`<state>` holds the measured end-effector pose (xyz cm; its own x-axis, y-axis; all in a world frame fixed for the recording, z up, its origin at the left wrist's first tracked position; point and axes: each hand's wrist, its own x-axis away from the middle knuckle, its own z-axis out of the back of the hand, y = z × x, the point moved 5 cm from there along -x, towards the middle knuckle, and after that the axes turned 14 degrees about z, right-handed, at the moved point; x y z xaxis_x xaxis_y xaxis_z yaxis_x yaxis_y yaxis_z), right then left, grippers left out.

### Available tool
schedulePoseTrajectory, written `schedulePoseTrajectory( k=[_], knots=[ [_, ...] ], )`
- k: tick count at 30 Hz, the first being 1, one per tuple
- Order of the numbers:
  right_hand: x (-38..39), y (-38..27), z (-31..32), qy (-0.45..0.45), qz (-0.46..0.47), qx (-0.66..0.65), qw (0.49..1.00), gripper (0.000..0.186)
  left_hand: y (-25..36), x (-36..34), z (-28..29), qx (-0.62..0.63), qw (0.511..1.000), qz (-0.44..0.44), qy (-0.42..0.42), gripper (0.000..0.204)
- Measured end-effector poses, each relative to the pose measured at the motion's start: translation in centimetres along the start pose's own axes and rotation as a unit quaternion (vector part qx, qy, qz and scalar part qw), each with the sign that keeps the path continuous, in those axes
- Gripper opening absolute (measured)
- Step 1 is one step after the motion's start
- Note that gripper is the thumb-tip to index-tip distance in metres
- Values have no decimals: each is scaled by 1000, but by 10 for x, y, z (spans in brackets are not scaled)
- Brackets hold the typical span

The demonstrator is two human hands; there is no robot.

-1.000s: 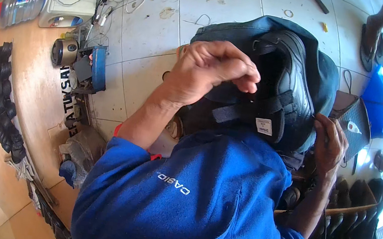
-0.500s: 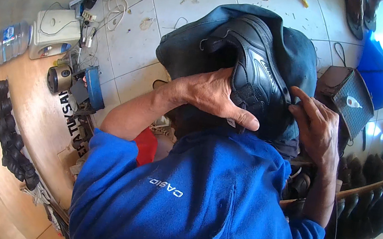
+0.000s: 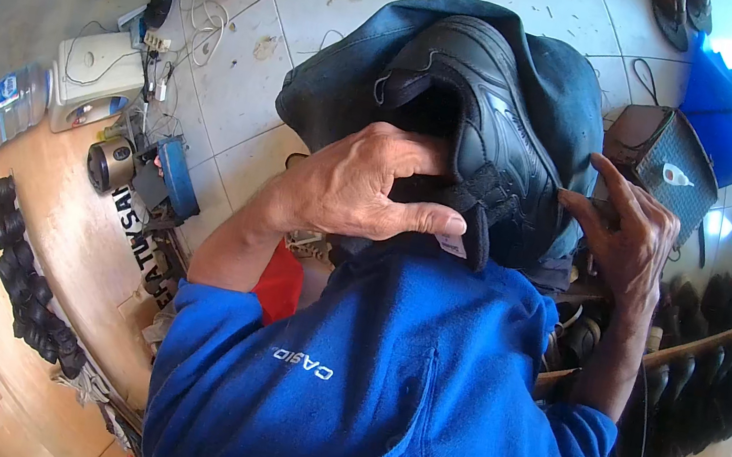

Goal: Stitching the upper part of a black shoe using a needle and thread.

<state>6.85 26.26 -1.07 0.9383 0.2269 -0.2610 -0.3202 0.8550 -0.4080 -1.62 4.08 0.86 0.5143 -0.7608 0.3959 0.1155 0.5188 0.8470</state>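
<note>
Now, at the lap, we note the main change: the left hand (image 3: 364, 180), which a second ago hung free above the opening, has its fingers inside the black shoe (image 3: 511, 142). The thumb lies outside, near the strap (image 3: 488, 191), so we read the grip as closed on the side of the opening, upper material between thumb and fingers. The white label (image 3: 451, 244), plain to see a second ago, shows only in part, just under that thumb.

Right hand (image 3: 631, 234): thumb at the sole edge on the far side, touching or very nearly so; forefinger lifted and spread, farther off the shoe than half a second ago. Whether it pinches anything thin there we cannot tell; no tool is visible to us in it.

Position: the shoe lies on a dark cloth (image 3: 342, 79) that seems spread over the lap, toe pointing away, its outer side turned partly up and the opening toward the left hand.

What it means, in our judgement: the left hand now steadies the shoe from within, leaving the right free for fine work along the sole edge. We would watch for the shoe rolling on the soft cloth if that inner hold slackens.

Nearby, right side: a grey case (image 3: 695, 201) with a small white bottle (image 3: 675, 174) on it.
</note>
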Motion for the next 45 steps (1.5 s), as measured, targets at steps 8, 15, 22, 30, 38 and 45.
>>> schedulePoseTrajectory(
  k=[8, 15, 22, 30, 38, 45],
  knots=[
    [21, 55, 26, -46, -246, 133, 959, 38, -16, 6, 0, 12, 999, -6, 40, 32],
    [37, 29, 12, 46, -136, -60, 988, 42, -13, 31, 18, -207, 932, -85, 285, 52],
    [27, 2, -8, 170, -150, -372, 900, 90, -20, 23, 11, -167, 947, -55, 269, 45],
    [9, -3, 33, -40, -154, -360, 919, 79, -21, 20, 14, -168, 957, 17, 236, 42],
    [15, -15, -20, -102, -129, -330, 930, 98, -20, 25, 32, -118, 971, 32, 204, 35],
    [54, 50, 30, 180, -250, -500, 810, 72, -78, 77, 92, -41, 933, 87, 347, 15]
  ],
)
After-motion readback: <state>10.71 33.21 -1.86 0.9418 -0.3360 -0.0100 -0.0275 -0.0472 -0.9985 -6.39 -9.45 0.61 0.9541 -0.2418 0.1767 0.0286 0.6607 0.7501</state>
